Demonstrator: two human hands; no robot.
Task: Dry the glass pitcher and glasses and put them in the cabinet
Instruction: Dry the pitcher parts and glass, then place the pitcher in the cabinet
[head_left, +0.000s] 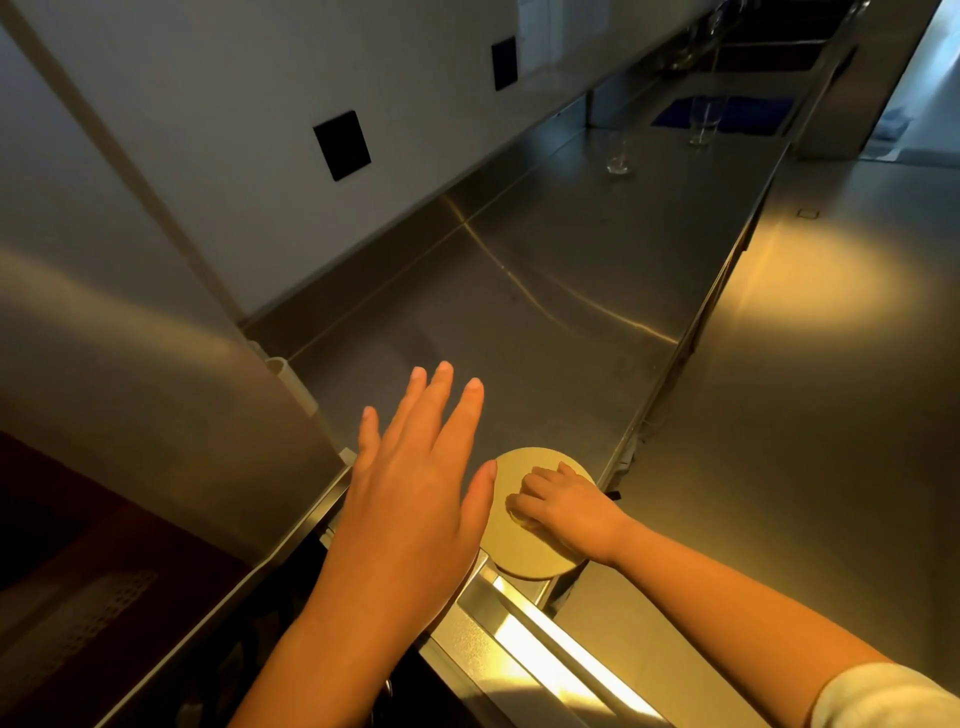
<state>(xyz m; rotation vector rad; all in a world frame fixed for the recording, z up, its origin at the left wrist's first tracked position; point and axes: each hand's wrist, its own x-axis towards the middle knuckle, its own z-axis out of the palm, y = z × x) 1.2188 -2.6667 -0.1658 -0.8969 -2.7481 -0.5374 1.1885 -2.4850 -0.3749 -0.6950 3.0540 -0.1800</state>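
A near glass (618, 153) and a far glass (704, 122) stand well away on the tabletop (545, 270). They look light, hard and easy to break, maybe slippy; hold each round its middle. The left hand (410, 493) has its fingers spread and holds nothing. The right hand (566, 512) rests bent fingers on a round disc (519, 556); I cannot tell if it grips.

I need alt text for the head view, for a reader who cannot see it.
A person's left hand hovers open over a steel counter, while the right hand lies with bent fingers on a round beige disc at its near edge. Far back stand a short glass and a taller glass, near a blue cloth.
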